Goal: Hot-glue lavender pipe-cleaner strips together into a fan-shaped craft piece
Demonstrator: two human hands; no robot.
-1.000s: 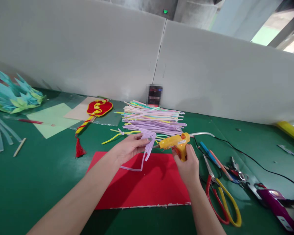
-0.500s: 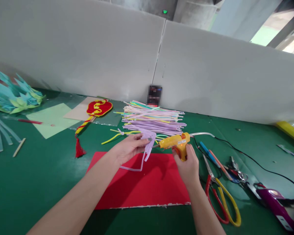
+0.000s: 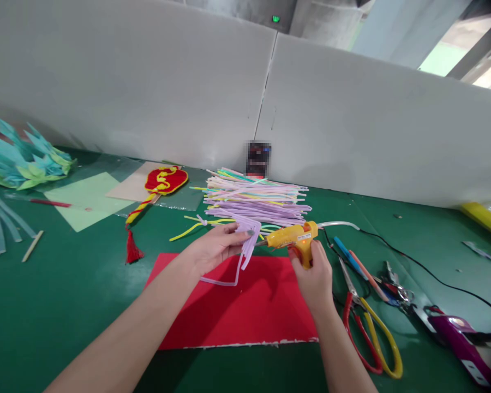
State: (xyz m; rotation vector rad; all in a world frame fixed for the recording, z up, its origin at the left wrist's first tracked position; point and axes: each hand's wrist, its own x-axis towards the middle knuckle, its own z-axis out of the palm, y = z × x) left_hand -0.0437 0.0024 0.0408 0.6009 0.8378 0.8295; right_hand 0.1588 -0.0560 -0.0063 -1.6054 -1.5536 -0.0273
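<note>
Between the fingers of my left hand point(image 3: 216, 245) is a bent bundle of lilac pipe cleaners point(image 3: 249, 245), with one long strand hanging down and running left under the wrist. My right hand point(image 3: 314, 273) is wrapped round the handle of a yellow hot glue gun point(image 3: 290, 236). Its nozzle points left and meets or nearly meets the bundle's right edge; actual contact I cannot tell. Beneath both hands lies a red sheet point(image 3: 245, 316) with a ragged white front edge. Just behind them is a pile of pastel pipe cleaners point(image 3: 256, 196).
Scissors with red and yellow handles point(image 3: 362, 327) lie at right, near a purple-handled tool point(image 3: 458, 338) and the gun's black cord point(image 3: 417, 262). A red fan-shaped ornament with tassel point(image 3: 166, 180), a pale green sheet point(image 3: 88, 199) and teal paper leaves point(image 3: 24, 155) occupy the left. A grey partition point(image 3: 147, 82) stands behind.
</note>
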